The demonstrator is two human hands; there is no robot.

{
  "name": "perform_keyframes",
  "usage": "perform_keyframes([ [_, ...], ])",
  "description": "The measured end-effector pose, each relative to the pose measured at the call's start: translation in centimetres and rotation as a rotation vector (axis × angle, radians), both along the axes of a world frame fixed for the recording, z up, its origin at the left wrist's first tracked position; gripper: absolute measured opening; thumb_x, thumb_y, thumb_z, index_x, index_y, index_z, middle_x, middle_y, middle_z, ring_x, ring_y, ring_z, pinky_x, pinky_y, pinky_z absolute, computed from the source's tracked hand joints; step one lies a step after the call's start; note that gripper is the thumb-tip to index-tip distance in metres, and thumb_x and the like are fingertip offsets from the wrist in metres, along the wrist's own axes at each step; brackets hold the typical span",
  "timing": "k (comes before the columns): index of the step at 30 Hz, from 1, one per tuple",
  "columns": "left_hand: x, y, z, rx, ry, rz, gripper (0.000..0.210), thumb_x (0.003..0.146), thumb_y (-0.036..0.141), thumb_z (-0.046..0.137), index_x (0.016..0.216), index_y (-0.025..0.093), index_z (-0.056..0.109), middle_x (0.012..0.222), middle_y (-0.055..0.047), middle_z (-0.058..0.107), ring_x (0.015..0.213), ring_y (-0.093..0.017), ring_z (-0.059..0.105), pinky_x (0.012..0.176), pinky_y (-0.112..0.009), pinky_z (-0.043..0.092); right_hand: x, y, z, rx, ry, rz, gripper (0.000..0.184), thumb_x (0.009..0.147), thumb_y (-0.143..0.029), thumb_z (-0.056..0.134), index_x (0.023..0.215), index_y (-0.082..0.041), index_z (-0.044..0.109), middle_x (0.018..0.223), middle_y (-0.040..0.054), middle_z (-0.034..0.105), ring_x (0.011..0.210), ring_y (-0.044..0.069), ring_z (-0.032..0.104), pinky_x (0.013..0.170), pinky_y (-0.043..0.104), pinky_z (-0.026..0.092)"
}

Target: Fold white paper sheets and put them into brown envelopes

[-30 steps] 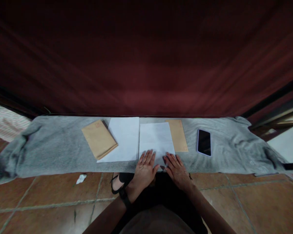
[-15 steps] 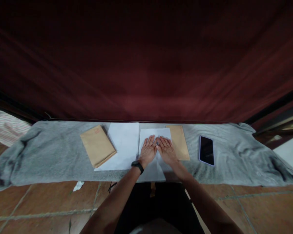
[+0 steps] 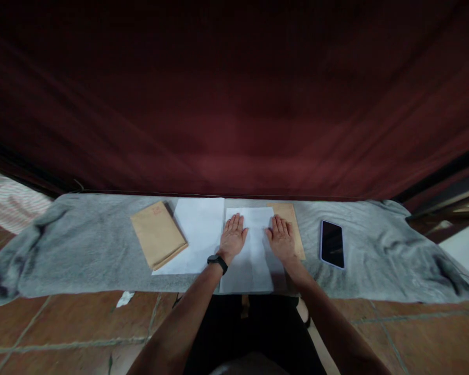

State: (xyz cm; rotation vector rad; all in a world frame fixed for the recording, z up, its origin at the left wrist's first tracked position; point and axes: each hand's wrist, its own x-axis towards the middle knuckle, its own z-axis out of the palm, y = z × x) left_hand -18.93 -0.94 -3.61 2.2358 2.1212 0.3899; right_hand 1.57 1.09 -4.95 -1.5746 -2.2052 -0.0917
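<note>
A white sheet of paper (image 3: 254,260) with faint lengthwise creases lies in front of me. My left hand (image 3: 233,237) rests flat on its left side, fingers stretched out, a dark watch on the wrist. Across the sheet, my right hand (image 3: 282,239) lies flat at the right edge, fingers extended and thumb apart. Partly under the right hand and the sheet is a brown envelope (image 3: 297,237). To the left of my left hand lies more white paper (image 3: 199,229), its left side covered by a stack of brown envelopes (image 3: 158,234) with a small red mark.
A phone (image 3: 332,244) with a pale purple edge lies on the right of the grey cloth (image 3: 375,250) covering the narrow surface. Behind it hangs a dark red curtain (image 3: 234,130). A crumpled white scrap (image 3: 125,298) is on the tiled floor (image 3: 82,323).
My hands, earlier together at the middle of the sheet, have slid apart, the left slightly leftward and the right to the right edge. The sheet between them now shows.
</note>
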Motion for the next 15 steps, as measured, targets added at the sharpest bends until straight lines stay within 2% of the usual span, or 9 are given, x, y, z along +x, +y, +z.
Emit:
perform_keyframes([
  [3,0.7,-2.5,0.8,0.058,-0.024,-0.057,0.055,0.105,0.036,0.033,0.153,0.01,0.037,0.16,-0.017,0.036,0.151,-0.028,0.029,0.123,-0.048,0.028,1.0,-3.5,0.3,-0.002,-0.026,0.104,0.056,0.105,-0.036,0.033,0.155,-0.011,0.034,0.158,0.0175,0.039,0.148,0.032,0.034,0.119,0.055,0.027],
  [6,1.4,-7.2,0.9,0.082,-0.023,-0.288,0.053,0.105,0.036,0.036,0.155,0.019,0.033,0.163,-0.01,0.032,0.152,-0.024,0.025,0.123,-0.047,0.029,2.2,-8.1,0.4,-0.027,-0.093,0.288,0.055,0.104,-0.036,0.04,0.156,-0.019,0.035,0.161,0.0114,0.037,0.149,0.029,0.033,0.121,0.052,0.026],
  [8,1.4,-10.8,0.6,0.073,-0.001,-0.359,0.056,0.104,0.041,0.041,0.155,0.021,0.034,0.164,-0.009,0.031,0.152,-0.024,0.026,0.122,-0.047,0.03,3.0,-10.7,0.4,-0.048,-0.138,0.373,0.055,0.104,-0.038,0.042,0.156,-0.02,0.035,0.161,0.0106,0.036,0.149,0.027,0.033,0.122,0.051,0.026],
  [11,0.4,-15.1,0.5,0.048,0.055,-0.359,0.063,0.1,0.046,0.049,0.156,0.023,0.032,0.164,-0.009,0.03,0.151,-0.025,0.029,0.121,-0.047,0.032,4.5,-12.9,0.3,-0.073,-0.159,0.349,0.056,0.104,-0.035,0.044,0.157,-0.021,0.033,0.161,0.0108,0.035,0.148,0.027,0.035,0.122,0.051,0.025],
  [15,-2.0,-17.9,1.1,0.016,0.08,-0.323,0.068,0.096,0.042,0.056,0.156,0.021,0.032,0.164,-0.012,0.03,0.151,-0.027,0.03,0.118,-0.045,0.037,6.3,-13.5,0.4,-0.113,-0.122,0.3,0.059,0.103,-0.036,0.046,0.157,-0.021,0.031,0.161,0.0111,0.036,0.146,0.027,0.038,0.122,0.05,0.027],
])
